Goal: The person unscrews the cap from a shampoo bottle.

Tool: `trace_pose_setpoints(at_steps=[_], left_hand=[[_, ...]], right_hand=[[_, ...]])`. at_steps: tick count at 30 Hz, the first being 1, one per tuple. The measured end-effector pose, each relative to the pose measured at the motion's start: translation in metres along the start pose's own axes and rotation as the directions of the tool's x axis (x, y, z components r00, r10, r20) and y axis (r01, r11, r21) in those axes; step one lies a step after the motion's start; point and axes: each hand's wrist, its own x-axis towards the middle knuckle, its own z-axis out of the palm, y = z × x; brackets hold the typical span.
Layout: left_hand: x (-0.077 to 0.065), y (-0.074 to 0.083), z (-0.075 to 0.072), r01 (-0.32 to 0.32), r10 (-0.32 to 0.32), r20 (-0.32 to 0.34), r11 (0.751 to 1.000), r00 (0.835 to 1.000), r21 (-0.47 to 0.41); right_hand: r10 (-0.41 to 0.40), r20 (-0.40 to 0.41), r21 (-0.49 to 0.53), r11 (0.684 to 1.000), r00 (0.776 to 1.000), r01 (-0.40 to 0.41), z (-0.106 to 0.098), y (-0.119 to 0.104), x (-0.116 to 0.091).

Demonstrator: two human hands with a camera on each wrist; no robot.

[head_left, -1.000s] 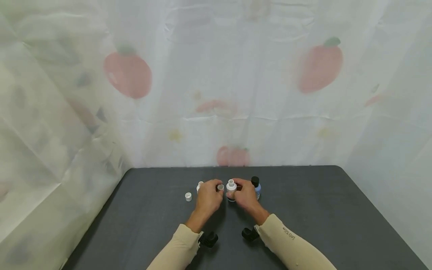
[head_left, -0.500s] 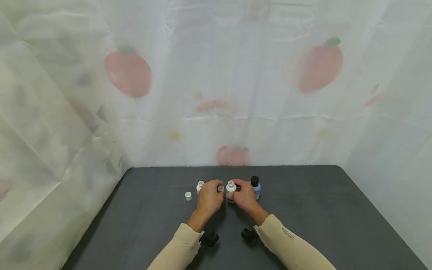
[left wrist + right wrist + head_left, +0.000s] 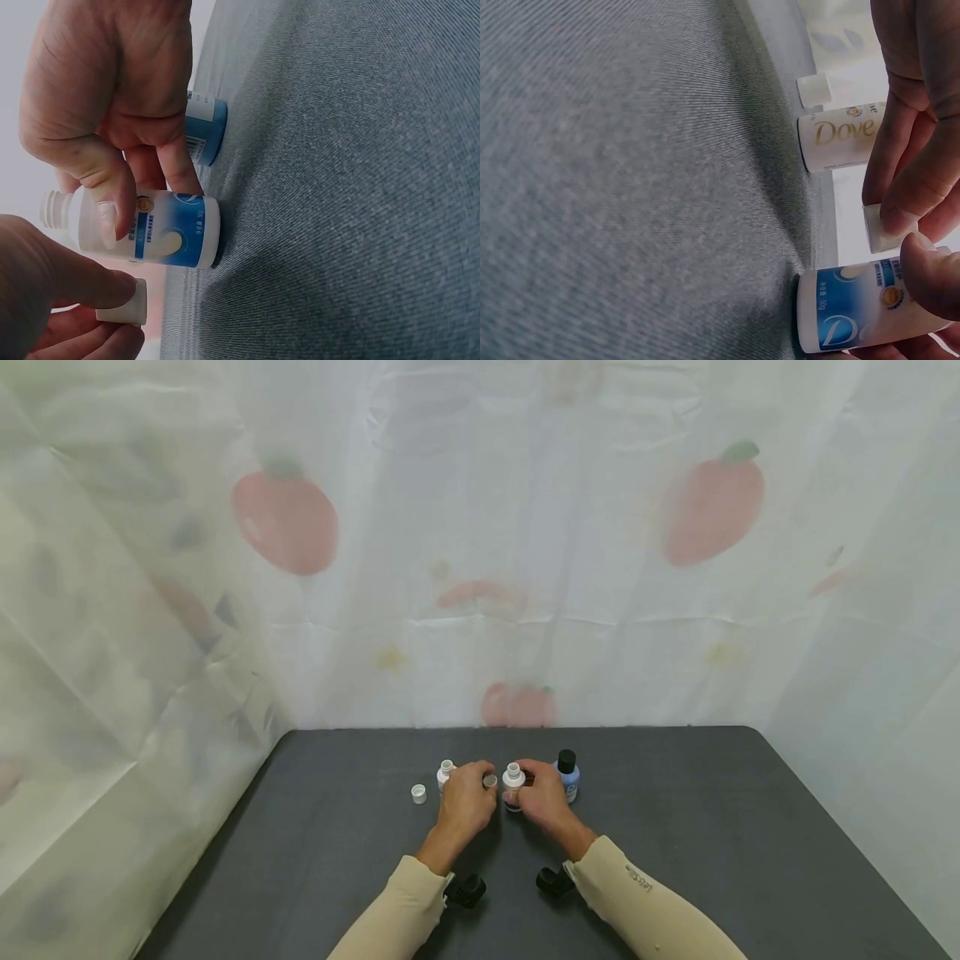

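Note:
Near the table's far side, my right hand (image 3: 546,795) grips an uncapped small white bottle (image 3: 513,775) with a blue label (image 3: 184,232), thumb on its near side and fingers behind. The bottle stands upright, its threaded neck (image 3: 56,209) bare. Just left of it, my left hand (image 3: 463,802) pinches a white cap (image 3: 124,304) between thumb and fingers, apart from the neck. In the head view the cap's hollow side faces up. Partly behind my left hand stands a second uncapped white bottle (image 3: 446,770), with gold "Dove" lettering (image 3: 845,131) in the right wrist view.
A loose white cap (image 3: 418,794) lies on the dark grey table (image 3: 337,860), left of the second bottle. To the right of my right hand stands a blue bottle (image 3: 567,781) with a black cap (image 3: 567,761). A fruit-printed white curtain (image 3: 600,652) hangs behind the table.

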Motion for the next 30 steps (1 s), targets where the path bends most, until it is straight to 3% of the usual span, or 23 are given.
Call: trace_pose_setpoints(at_steps=[30], left_hand=[[0.0004,-0.0056,0.0076,-0.031,0.030,0.040,0.999,0.999,0.027]], right_hand=[[-0.003,0.021,-0.040,0.999,1.000,0.004,0.0005,0.0015,-0.0046]])
